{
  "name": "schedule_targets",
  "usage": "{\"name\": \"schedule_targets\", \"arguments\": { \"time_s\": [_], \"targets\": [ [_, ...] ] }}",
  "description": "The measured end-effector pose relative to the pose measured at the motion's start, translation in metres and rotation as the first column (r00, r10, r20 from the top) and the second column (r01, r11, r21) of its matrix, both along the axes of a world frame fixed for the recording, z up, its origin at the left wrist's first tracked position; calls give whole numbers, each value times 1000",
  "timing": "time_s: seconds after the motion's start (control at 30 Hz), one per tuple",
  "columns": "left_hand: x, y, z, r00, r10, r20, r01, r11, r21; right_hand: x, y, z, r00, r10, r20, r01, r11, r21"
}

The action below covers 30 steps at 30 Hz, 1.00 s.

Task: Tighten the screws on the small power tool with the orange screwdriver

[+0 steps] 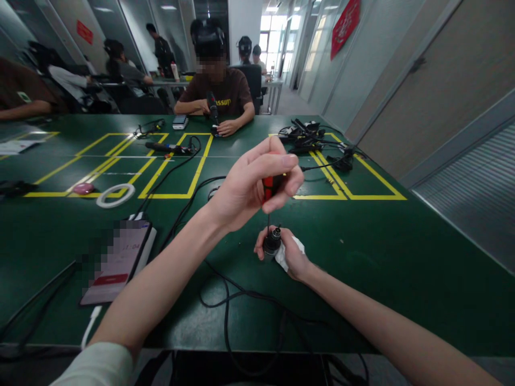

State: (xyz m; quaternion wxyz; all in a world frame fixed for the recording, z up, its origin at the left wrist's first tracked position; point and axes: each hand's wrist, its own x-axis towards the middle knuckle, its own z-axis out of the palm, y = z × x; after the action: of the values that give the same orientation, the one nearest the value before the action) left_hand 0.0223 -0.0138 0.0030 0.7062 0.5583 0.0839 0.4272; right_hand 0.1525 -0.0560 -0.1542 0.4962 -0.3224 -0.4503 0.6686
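The green table (402,268) is filling most of the view, its yellow tape boxes (193,177) marking off work zones toward 12 o'clock, where a co-worker in a brown shirt (219,94) is sitting with both hands on a dark tool of their own. At 9 o'clock from the person's hands a phone (120,260) is lying flat on a white pack, its cable running off the near edge, probably parked there to stay within glance. Beyond it, at 10 o'clock, a white ring (115,195) and a pink disc (83,188) are resting near the tape line. A black cable (225,300) is looping across the near table toward the work. The left hand (257,182) is curling tightly around a red-handled screwdriver (269,187), all fingers closed, holding it upright so the thin shaft is pointing straight down. Directly below, at 6 o'clock, the right hand (292,254) is gripping a small black cylindrical part (272,241) with closed fingers, a white cloth (286,256) bunched in the palm, seemingly steadying it against the table while the tip is meeting its top.
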Motion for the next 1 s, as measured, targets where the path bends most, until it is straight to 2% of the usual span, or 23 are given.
{"name": "schedule_targets", "arguments": {
  "time_s": [0.13, 0.3, 0.43, 0.57, 0.7, 0.83, 1.0],
  "targets": [
    [0, -1, 3, 1000, -29, 5, 29, 1000, 7, 0, 0, -1, 1000, 3, 12, -3, 1000, 10],
    [0, 0, 4, 999, -4, -34, 4, 1000, -14, 1, 0, 0, 1000, 5, 16, -5, 1000, 5],
    [0, 0, 2, 1000, -5, -30, 6, 1000, 24, 0, -1, 0, 1000, -7, 7, 7, 1000, -12],
    [1, 0, -1, 996, 61, -60, -59, 997, 44, 0, 0, -2, 1000, -8, 12, 8, 1000, -4],
    [4, -1, -5, 993, 118, 13, -118, 993, 29, 1, 0, -2, 1000, -1, 22, 1, 1000, 12],
    [7, -3, -6, 995, 96, 41, -98, 995, 30, 1, 1, -2, 1000, -1, 9, 1, 1000, 8],
    [6, -3, -3, 998, 69, -12, -69, 997, 19, 0, 1, -4, 1000, 6, 5, -6, 1000, -5]
  ]
}}
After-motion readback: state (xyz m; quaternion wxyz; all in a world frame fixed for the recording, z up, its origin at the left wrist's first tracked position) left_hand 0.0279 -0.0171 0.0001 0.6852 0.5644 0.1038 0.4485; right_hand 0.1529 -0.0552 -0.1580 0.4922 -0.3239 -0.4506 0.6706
